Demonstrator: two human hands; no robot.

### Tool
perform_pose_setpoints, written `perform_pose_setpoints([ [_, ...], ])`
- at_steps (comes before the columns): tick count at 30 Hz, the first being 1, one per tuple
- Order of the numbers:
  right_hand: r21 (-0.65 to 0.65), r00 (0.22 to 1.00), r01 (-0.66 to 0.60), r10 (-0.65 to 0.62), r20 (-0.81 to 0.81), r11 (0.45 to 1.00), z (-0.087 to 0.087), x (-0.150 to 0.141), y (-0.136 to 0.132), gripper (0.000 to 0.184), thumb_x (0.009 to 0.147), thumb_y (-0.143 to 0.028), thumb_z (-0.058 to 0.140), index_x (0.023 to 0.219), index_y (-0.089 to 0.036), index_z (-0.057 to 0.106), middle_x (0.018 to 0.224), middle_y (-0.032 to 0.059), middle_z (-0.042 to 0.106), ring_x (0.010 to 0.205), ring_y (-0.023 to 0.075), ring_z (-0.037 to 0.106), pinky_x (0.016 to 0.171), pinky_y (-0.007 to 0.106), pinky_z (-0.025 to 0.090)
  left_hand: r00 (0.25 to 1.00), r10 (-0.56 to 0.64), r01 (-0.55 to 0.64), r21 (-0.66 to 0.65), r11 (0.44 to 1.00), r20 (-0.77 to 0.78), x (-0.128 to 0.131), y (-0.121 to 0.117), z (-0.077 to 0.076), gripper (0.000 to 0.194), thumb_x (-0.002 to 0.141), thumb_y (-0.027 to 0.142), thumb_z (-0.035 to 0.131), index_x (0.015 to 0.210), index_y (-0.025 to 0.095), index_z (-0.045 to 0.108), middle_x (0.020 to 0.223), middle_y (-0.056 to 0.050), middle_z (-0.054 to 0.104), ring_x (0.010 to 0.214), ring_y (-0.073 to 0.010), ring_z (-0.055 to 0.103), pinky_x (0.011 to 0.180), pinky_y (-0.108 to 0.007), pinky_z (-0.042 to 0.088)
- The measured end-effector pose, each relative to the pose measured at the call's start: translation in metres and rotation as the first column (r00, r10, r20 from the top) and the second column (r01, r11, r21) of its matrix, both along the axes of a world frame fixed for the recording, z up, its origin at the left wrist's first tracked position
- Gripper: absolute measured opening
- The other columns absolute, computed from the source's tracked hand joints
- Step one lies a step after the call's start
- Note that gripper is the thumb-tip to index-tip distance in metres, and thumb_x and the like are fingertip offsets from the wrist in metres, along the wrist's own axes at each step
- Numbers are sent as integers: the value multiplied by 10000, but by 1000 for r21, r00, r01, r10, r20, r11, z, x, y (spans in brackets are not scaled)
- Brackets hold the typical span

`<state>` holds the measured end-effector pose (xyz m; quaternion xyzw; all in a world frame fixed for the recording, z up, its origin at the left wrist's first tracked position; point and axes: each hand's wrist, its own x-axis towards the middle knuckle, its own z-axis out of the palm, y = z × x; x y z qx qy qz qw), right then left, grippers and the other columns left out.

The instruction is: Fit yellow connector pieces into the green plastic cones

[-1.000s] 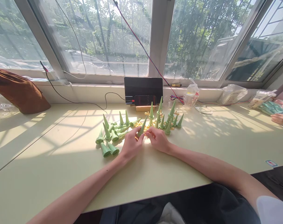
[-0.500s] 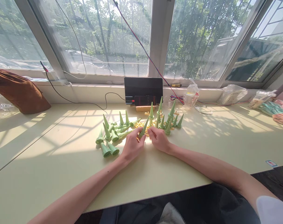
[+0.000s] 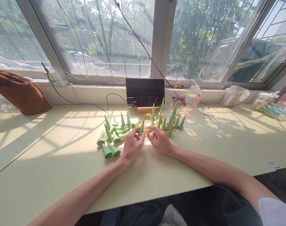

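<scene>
Green cone (image 3: 142, 126) is pinched by left hand (image 3: 133, 144), and at the cone's four o'clock, right hand (image 3: 160, 140) curls partly open, its hold I cannot tell.

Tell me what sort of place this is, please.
It looks like a small workshop or assembly spot by a window, though I can't be sure. The left hand holds a green cone, more green cones and small yellow pieces lie about the table, and plastic bags sit by the window.
</scene>
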<state>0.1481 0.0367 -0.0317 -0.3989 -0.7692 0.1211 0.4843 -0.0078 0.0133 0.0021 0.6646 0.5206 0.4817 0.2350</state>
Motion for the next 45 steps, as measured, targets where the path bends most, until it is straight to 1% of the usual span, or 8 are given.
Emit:
perform_pose_setpoints([
  [10,0,998,13,-13,55,1000,-5,1,4,168,865,-204,541,1030,-205,569,929,27,670,589,108,544,566,238,438,999,-36,36,25,999,-24,-2,1,-5,274,829,350,554,1020,177,645,881,-40,668,575,-125,583,571,-275,494],
  [15,-1,998,17,-17,52,1000,-5,1,4,132,863,-215,532,989,-199,568,873,24,654,594,110,543,568,237,431,998,-53,54,7,999,-26,-2,1,-6,277,836,364,563,1032,180,632,906,-47,660,613,-132,591,586,-278,500],
  [24,-25,997,17,-15,72,1000,-1,1,1,60,853,-227,527,889,-187,553,690,-10,573,544,106,488,527,229,381,997,-74,74,18,997,-35,-1,1,-7,277,841,367,574,1049,189,620,940,-58,662,668,-150,617,614,-292,520],
  [28,-37,996,11,-8,84,999,-1,2,1,47,849,-233,529,856,-188,539,658,-22,538,538,105,473,518,227,355,996,-83,84,16,996,-40,-1,1,-7,279,847,356,566,1069,195,619,955,-59,664,678,-151,615,599,-284,520],
  [32,-34,992,12,-8,127,999,1,1,0,77,858,-232,517,793,-191,517,640,-25,509,545,106,446,529,227,334,995,-79,82,46,996,-52,0,0,-6,280,841,338,571,1077,197,627,1006,-68,669,675,-146,608,585,-280,522],
  [37,-40,982,-12,19,189,999,3,1,-1,202,891,-220,459,693,-200,426,620,-26,462,545,106,393,545,226,319,992,-102,109,94,990,-78,1,0,-8,293,853,285,549,1127,207,618,1079,-61,670,716,-143,603,607,-273,529],
  [40,-51,977,-40,50,208,998,4,1,-2,238,910,-210,427,677,-204,379,621,-27,451,545,105,382,546,225,308,991,-105,115,114,987,-88,1,0,-8,294,855,248,542,1137,211,615,1086,-51,670,731,-140,600,612,-267,526],
  [45,-62,974,-61,73,214,996,3,2,-1,242,919,-202,417,681,-205,374,620,-31,453,539,102,384,543,227,301,989,-118,128,122,984,-86,1,0,-8,289,867,237,523,1142,222,612,1082,-51,664,783,-156,613,618,-269,526],
])
